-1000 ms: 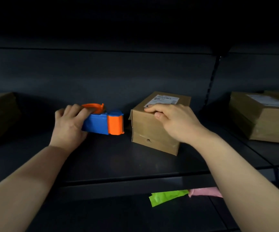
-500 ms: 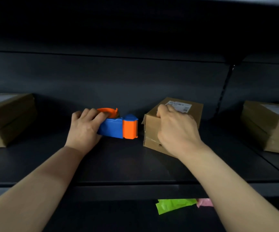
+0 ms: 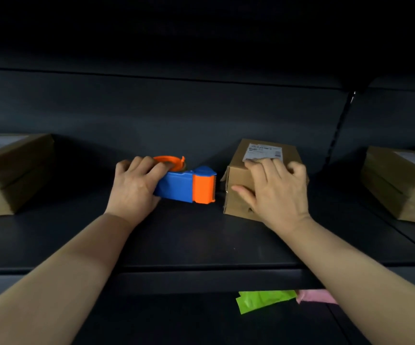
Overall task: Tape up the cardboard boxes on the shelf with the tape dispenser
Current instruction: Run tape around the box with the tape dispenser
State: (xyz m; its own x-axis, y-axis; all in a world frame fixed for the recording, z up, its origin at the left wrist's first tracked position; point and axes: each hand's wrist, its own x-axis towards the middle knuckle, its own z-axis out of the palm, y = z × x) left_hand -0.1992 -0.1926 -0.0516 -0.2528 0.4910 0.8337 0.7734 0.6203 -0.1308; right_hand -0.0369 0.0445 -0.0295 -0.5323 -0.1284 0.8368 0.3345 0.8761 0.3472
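A blue and orange tape dispenser [image 3: 189, 185] lies on the dark shelf [image 3: 201, 240], its orange end pointing right. My left hand [image 3: 136, 188] grips its left end, fingers curled over the orange roll holder. Just right of it stands a small cardboard box [image 3: 258, 150] with a white label on top. My right hand [image 3: 273, 192] holds this box, with fingertips hooked over its front top edge and the thumb lying on the front face. A narrow gap separates dispenser and box.
Larger cardboard boxes sit at the left end [image 3: 9, 170] and right end [image 3: 400, 185] of the shelf. An upper shelf hangs overhead. Green [image 3: 263, 300] and pink [image 3: 316, 295] paper scraps show below the shelf's front edge.
My right hand has turned the small box so its front faces me more squarely, and has shifted from the top onto the front edge. My left hand stays on the dispenser.
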